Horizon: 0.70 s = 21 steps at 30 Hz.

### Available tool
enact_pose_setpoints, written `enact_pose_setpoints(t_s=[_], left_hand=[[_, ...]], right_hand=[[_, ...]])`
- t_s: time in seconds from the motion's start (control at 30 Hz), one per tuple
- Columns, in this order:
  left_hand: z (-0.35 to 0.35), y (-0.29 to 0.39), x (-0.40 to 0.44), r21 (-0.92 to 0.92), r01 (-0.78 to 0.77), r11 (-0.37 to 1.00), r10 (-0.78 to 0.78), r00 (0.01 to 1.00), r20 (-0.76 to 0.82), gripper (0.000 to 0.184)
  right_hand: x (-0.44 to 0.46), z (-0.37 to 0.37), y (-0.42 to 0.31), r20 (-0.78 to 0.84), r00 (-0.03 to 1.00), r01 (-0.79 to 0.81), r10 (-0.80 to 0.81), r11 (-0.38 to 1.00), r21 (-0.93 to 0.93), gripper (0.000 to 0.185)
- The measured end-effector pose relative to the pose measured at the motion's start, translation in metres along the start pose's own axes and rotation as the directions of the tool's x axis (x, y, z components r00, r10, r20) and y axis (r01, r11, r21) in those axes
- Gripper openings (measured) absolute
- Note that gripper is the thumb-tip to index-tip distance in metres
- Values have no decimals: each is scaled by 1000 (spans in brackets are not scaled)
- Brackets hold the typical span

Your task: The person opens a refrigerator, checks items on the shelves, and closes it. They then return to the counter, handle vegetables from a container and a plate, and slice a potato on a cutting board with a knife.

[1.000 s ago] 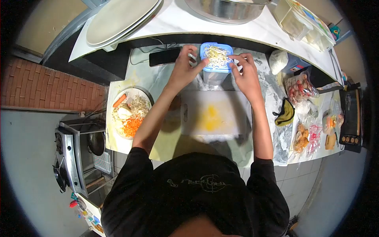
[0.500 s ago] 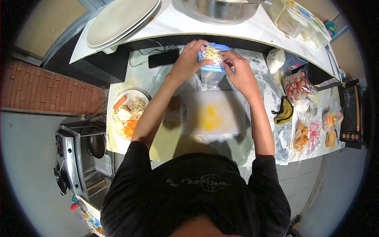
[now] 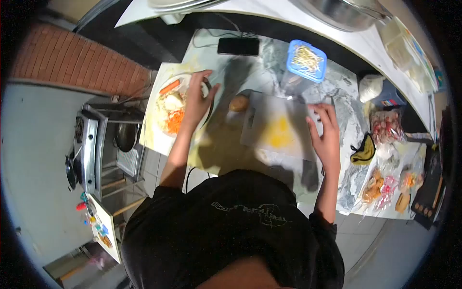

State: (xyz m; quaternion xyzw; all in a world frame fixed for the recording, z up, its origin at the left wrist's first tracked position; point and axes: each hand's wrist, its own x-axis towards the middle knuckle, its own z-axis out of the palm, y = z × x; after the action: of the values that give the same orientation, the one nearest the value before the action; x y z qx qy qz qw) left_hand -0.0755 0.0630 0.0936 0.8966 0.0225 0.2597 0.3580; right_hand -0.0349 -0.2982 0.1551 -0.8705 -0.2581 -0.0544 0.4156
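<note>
A: What is met first, at the near side?
B: The near edge of the counter [image 3: 214, 147] is overhung by a dark shirt [image 3: 240, 231]. A bare, shadowed strip is left between plate [image 3: 185, 78] and cutting board [image 3: 276, 113]; at its far end a round brown item [image 3: 238, 103] is seen just beside the board's left edge. Marbled surface is left bare to the right of the board.

A: State of the grip?
B: The right hand [image 3: 328, 132] is held open at the board's right edge, fingers loosely bent, thumb apart; contact cannot be told. The left hand [image 3: 195, 101] is likewise open, thumb and forefinger parted, over the plate's right side. Whether the plate is touched cannot be told.

A: And the surface?
B: The board is stained yellow. On the plate, orange shreds [image 3: 175, 123], a pale lump [image 3: 173, 101] and an orange stick [image 3: 169, 86] are laid out. Beyond the board, a clear tub [image 3: 293, 84] is topped by a blue lid [image 3: 318, 73] heaped with bean sprouts [image 3: 306, 59]. A phone [image 3: 238, 46] is laid farther left.

A: The room?
B: Bagged food [image 3: 373, 185] is spread at the right; a stove [image 3: 90, 139] is set at the left. Above the counter's far side, a steel pot [image 3: 339, 14] is kept on a white shelf [image 3: 269, 13].
</note>
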Motion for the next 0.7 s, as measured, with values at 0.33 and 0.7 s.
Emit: enact_pose_setpoints(t_s=[0.33, 0.7], left_hand=[[-48, -99, -101, 336, 230, 914, -211, 973, -92, 25], [-25, -88, -79, 529, 193, 826, -155, 981, -117, 9]], right_hand=[[-106, 21, 63, 60, 956, -277, 286, 953, -120, 24], [-163, 25, 106, -216, 891, -453, 399, 781, -430, 46]])
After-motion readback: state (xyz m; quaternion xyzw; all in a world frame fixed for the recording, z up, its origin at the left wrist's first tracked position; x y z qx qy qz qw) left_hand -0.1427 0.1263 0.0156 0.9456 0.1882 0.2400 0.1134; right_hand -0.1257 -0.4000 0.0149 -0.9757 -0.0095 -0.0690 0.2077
